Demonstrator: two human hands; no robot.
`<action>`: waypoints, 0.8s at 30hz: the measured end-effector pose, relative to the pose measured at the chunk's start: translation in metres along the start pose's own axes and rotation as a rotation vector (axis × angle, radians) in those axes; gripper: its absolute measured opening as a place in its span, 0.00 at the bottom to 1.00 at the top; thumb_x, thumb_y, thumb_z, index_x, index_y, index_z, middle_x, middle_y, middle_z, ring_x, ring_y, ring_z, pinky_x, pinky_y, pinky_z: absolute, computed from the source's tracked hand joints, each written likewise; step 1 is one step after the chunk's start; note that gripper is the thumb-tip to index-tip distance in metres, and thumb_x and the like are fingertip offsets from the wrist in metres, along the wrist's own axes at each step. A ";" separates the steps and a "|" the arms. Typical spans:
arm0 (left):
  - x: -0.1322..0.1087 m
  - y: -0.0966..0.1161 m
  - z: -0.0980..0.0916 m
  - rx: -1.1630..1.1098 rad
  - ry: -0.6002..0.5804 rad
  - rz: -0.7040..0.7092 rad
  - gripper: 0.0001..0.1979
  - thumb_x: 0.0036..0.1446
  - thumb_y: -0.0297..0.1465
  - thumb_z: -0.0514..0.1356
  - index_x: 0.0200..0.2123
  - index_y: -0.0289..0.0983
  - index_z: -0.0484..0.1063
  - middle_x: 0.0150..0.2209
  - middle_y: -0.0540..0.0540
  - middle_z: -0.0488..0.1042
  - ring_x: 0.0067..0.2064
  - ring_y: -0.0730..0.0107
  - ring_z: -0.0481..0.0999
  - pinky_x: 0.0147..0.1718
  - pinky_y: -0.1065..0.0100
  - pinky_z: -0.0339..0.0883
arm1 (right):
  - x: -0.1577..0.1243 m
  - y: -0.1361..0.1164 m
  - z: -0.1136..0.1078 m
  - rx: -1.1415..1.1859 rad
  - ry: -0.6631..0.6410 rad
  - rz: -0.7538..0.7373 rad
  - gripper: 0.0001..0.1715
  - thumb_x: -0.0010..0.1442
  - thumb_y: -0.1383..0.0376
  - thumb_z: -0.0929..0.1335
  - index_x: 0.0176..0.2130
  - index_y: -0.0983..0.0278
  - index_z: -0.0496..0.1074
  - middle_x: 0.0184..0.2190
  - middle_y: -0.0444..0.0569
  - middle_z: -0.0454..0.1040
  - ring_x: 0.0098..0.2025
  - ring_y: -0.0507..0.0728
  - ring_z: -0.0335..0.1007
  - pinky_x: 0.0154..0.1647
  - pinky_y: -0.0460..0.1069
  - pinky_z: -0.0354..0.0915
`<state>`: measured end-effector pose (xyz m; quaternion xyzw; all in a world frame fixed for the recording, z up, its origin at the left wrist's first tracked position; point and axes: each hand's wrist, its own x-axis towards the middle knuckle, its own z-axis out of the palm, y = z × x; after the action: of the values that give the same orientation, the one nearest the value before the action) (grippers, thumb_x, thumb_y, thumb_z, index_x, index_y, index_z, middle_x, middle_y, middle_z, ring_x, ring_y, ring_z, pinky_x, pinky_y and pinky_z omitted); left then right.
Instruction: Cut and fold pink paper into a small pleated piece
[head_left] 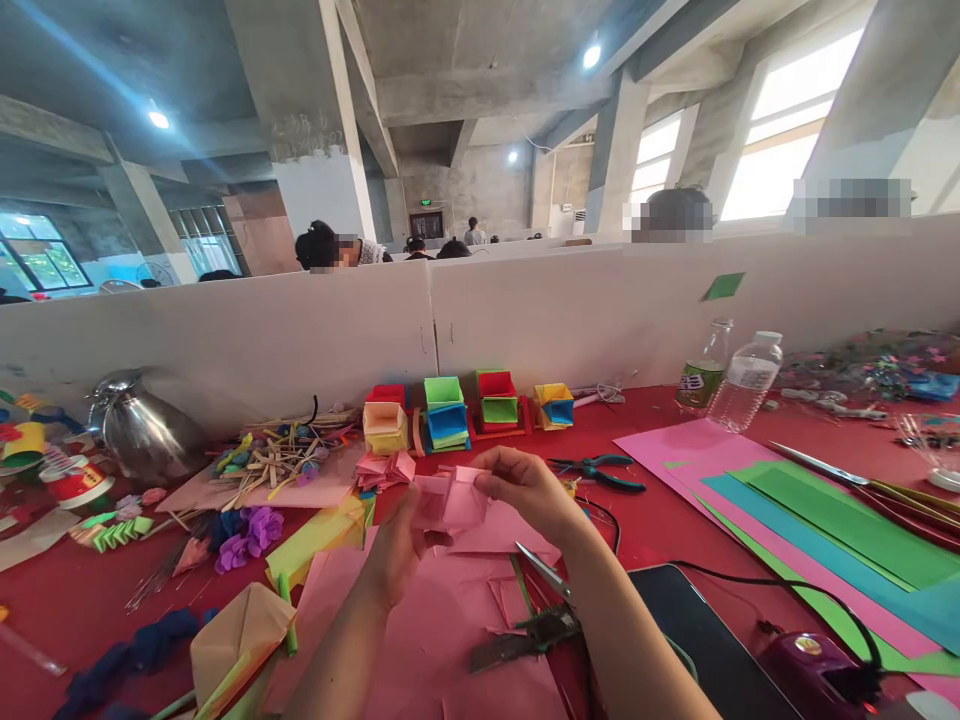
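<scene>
Covering your worktop (675, 520): red cloth, concrete hall beyond; your left hand (397, 545) and right hand (525, 490) pinch folded pink paper (450, 500).

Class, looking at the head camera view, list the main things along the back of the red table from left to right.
Steel kettle → pile of craft sticks → row of folded paper boxes → green-labelled bottle → clear water bottle.

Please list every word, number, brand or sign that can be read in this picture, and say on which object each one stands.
None can be read.
Green label on the bottle: print too small.
Red and white cup: markings blurred.
Green sign over the far door: too small.
Marks on the concrete pillar: too faint.
The pink folded paper between left hand and right hand shows no print.
</scene>
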<state>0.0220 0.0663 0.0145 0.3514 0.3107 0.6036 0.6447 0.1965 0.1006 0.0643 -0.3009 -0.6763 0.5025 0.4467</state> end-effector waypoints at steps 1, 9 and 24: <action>0.000 0.000 0.000 -0.013 -0.005 0.000 0.16 0.55 0.41 0.58 0.39 0.36 0.74 0.36 0.44 0.77 0.35 0.68 0.75 0.31 0.69 0.70 | 0.001 0.001 0.004 -0.030 -0.014 -0.006 0.13 0.52 0.58 0.69 0.32 0.65 0.70 0.26 0.43 0.68 0.27 0.50 0.61 0.29 0.45 0.57; -0.003 0.004 0.003 -0.049 -0.141 -0.005 0.15 0.60 0.39 0.52 0.48 0.42 0.71 0.44 0.47 0.75 0.49 0.63 0.71 0.44 0.60 0.68 | 0.007 0.011 0.024 -0.374 0.095 -0.079 0.05 0.54 0.68 0.66 0.31 0.64 0.73 0.25 0.44 0.71 0.29 0.52 0.64 0.30 0.46 0.58; -0.004 0.002 0.000 -0.074 -0.277 0.049 0.14 0.61 0.34 0.53 0.47 0.41 0.72 0.52 0.46 0.70 0.55 0.62 0.65 0.51 0.60 0.62 | 0.009 0.019 0.017 -0.158 0.078 -0.293 0.05 0.55 0.63 0.68 0.32 0.62 0.74 0.33 0.47 0.66 0.35 0.53 0.66 0.35 0.48 0.64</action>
<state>0.0206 0.0625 0.0162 0.4146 0.1876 0.5760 0.6791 0.1768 0.1071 0.0477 -0.2526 -0.7323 0.3655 0.5160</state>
